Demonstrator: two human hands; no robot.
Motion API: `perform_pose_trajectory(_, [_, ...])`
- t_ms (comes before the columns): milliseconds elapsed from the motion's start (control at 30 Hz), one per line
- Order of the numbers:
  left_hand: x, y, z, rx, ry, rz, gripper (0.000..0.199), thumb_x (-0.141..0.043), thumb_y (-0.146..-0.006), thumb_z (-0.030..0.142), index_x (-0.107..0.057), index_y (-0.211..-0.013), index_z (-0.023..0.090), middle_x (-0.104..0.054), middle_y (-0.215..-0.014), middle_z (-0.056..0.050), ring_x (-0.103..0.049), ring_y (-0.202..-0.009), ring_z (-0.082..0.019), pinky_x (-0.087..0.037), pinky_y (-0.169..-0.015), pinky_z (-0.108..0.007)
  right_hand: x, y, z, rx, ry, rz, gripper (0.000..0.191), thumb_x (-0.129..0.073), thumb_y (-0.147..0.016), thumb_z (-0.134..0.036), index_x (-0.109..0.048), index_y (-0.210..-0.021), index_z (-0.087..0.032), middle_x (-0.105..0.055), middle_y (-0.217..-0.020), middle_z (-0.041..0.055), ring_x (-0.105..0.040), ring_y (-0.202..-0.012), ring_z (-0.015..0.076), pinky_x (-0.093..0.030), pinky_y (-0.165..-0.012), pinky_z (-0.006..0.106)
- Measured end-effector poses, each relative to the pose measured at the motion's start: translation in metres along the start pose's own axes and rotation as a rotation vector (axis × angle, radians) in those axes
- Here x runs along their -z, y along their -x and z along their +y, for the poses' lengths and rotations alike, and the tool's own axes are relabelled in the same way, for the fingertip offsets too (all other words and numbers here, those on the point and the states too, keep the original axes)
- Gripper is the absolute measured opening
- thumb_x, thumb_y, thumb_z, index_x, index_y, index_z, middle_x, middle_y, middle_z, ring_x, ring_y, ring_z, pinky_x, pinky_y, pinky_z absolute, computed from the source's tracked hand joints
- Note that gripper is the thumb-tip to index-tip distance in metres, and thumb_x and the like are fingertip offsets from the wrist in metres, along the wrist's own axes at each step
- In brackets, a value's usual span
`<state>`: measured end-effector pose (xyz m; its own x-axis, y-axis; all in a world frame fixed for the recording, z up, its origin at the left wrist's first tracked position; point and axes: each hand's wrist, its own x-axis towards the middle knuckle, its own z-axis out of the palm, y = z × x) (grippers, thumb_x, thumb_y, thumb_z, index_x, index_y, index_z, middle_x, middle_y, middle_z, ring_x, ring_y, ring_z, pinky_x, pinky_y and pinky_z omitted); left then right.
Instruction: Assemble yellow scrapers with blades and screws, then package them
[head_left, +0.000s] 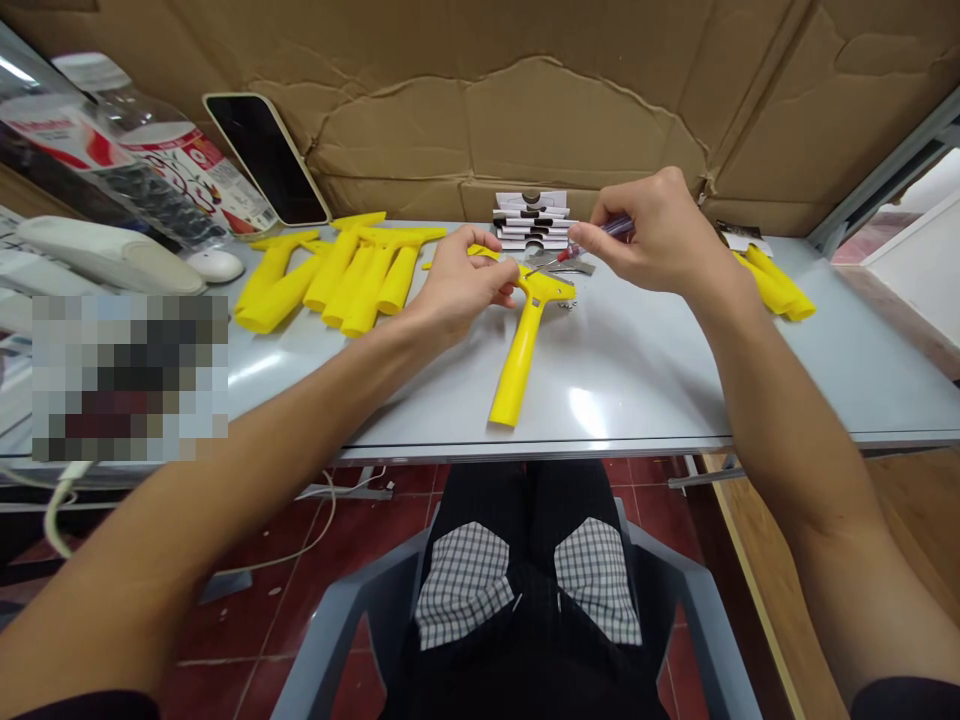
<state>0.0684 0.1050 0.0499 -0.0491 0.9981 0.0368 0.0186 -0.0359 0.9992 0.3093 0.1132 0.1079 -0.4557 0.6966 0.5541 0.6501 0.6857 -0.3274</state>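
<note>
A yellow T-shaped scraper handle [517,360] lies on the table in front of me, its grip pointing toward the near edge. My left hand [469,275] pinches the left side of its head. My right hand [645,235] holds a screwdriver [619,228] with a translucent purplish handle and a red collar. The screwdriver's thin shaft slants down to the left, its tip at the scraper head close to my left fingertips. Grey metal blades [581,267] lie just behind the head. Beside its right end are small metal screws [568,305].
Several yellow handles [364,285] lie at left, more yellow pieces [780,285] at right. White packets with black marks [532,222] sit at the back against the cardboard [480,120]. A phone [266,160], plastic bottles [180,160] and a white mouse [216,265] occupy the left.
</note>
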Motion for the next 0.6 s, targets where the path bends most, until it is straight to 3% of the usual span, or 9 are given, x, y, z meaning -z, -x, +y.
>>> perform_pose_trajectory(167, [0.0,0.001,0.001,-0.039,-0.026,0.01,0.04,-0.077,-0.08,0.0,-0.053,-0.1,0.025,-0.07,-0.071,0.004,-0.066,-0.06,-0.013,-0.055,-0.057,-0.024,0.004,0.005,-0.016,0.008,-0.065,-0.05,0.02,-0.081,-0.094,-0.038,-0.065,-0.085,-0.03,-0.081,-0.087,0.0025,-0.073,-0.08,0.0271,-0.055,-0.073,0.042])
perform_pose_trajectory(300, [-0.001,0.001,-0.001,-0.039,-0.022,0.007,0.042,-0.077,-0.077,0.0,-0.053,-0.099,0.026,-0.069,-0.07,0.005,-0.066,-0.06,-0.012,-0.056,-0.058,-0.024,0.005,0.004,-0.018,0.016,-0.064,-0.045,0.019,-0.077,-0.094,-0.03,-0.063,-0.081,-0.029,-0.08,-0.082,0.0023,-0.071,-0.074,0.0254,-0.055,-0.075,0.043])
perform_pose_trajectory(467, [-0.003,0.004,-0.002,-0.031,-0.022,-0.023,0.04,-0.078,-0.079,0.002,-0.053,-0.098,0.026,-0.067,-0.067,0.006,-0.068,-0.06,-0.014,-0.057,-0.059,-0.026,0.004,0.001,-0.014,-0.011,0.026,-0.022,0.036,-0.076,-0.1,-0.043,-0.059,-0.072,-0.029,-0.071,-0.072,0.0032,-0.068,-0.074,0.0263,-0.055,-0.078,0.044])
perform_pose_trajectory(600, [-0.002,0.005,0.0,-0.047,-0.022,-0.029,0.041,-0.081,-0.079,0.003,-0.053,-0.098,0.027,-0.066,-0.066,0.007,-0.066,-0.059,-0.014,-0.058,-0.059,-0.027,0.008,0.003,-0.017,0.002,-0.031,-0.043,0.021,-0.079,-0.094,-0.034,-0.062,-0.083,-0.028,-0.076,-0.084,0.0026,-0.07,-0.079,0.0251,-0.053,-0.075,0.04])
